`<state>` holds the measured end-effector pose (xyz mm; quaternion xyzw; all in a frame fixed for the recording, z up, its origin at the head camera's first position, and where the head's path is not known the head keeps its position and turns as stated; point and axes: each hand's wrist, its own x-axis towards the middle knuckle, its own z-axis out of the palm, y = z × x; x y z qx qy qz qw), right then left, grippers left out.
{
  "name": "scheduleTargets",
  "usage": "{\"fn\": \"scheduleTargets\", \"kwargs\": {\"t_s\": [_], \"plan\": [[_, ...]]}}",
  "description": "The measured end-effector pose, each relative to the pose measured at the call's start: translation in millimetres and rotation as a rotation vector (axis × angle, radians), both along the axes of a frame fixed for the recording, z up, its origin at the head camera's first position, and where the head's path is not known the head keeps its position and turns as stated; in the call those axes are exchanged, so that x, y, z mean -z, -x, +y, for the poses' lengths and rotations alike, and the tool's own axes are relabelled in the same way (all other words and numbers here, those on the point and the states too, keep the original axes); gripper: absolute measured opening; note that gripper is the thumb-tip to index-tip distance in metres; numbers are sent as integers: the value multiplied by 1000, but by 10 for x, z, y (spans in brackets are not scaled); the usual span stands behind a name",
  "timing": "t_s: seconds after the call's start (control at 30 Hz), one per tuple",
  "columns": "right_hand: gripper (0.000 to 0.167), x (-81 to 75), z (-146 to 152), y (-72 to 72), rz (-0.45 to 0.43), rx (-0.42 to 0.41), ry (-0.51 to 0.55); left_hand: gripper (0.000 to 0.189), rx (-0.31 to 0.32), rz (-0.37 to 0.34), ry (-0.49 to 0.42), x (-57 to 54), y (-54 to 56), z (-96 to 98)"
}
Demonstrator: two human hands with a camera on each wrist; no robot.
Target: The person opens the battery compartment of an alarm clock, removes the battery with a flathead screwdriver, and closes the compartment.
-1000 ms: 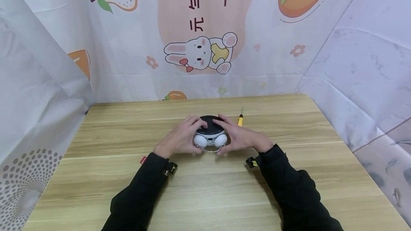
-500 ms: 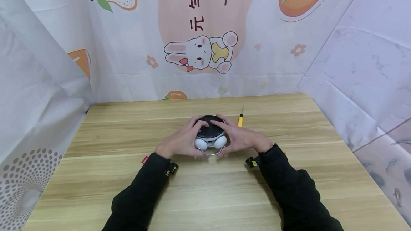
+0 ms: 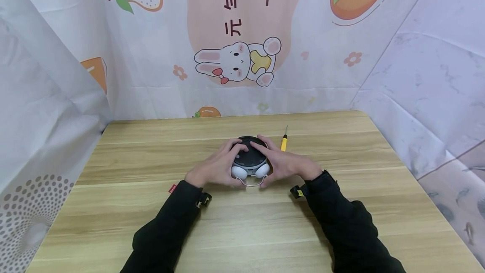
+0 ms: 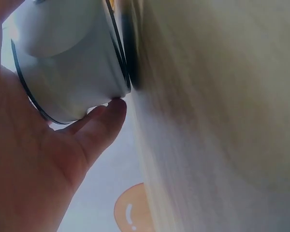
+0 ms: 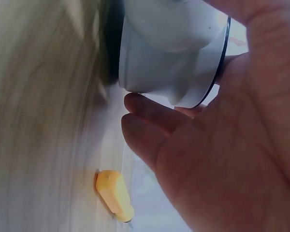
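Observation:
Between both hands is a white, round device with a glossy black disc face (image 3: pixel 249 158) turned upward. Two white rounded bulges (image 3: pixel 239 172) and a thin curved wire loop (image 3: pixel 253 185) show at its near side. My left hand (image 3: pixel 214 166) grips its left side, fingers curled over the black face's edge and thumb near the loop. The right hand (image 3: pixel 286 165) holds the opposite side in much the same way. In the left wrist view the white body (image 4: pixel 63 82) is close over the table, fingertips at its side. Fingers also touch the white body (image 5: pixel 157 72) in the right wrist view.
A screwdriver with a yellow handle (image 3: pixel 283 143) lies on the wooden table (image 3: pixel 250 231), just beyond my right hand. Printed cloth (image 3: pixel 151 70) hangs behind the table's far edge, with more cloth at both sides.
The device has tipped, so more of its black face shows, and it has shifted slightly toward me and to the right. The left hand has moved with it; the right hand has barely moved.

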<state>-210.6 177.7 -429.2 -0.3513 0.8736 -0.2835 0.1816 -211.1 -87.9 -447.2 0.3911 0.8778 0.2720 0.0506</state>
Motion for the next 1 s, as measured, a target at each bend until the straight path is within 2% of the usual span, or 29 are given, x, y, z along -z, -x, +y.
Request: {"fn": "scheduleTargets", "kwargs": {"t_s": [0.13, 0.43, 0.77, 0.87, 1.0], "plan": [[130, 16, 5, 8, 0, -8, -18, 91, 3, -12, 1, -1, 2, 1], [126, -5, 31, 9, -52, 7, -32, 79, 42, 22, -10, 14, 16, 7], [119, -20, 26, 16, -50, 17, -8, 81, 44, 21, 6, -10, -17, 14], [112, -24, 25, 17, -43, 29, -1, 89, 38, -13, -3, -18, -23, 13], [99, -35, 20, 16, -6, 66, 8, 104, -6, -88, -38, -34, -19, 8]]}}
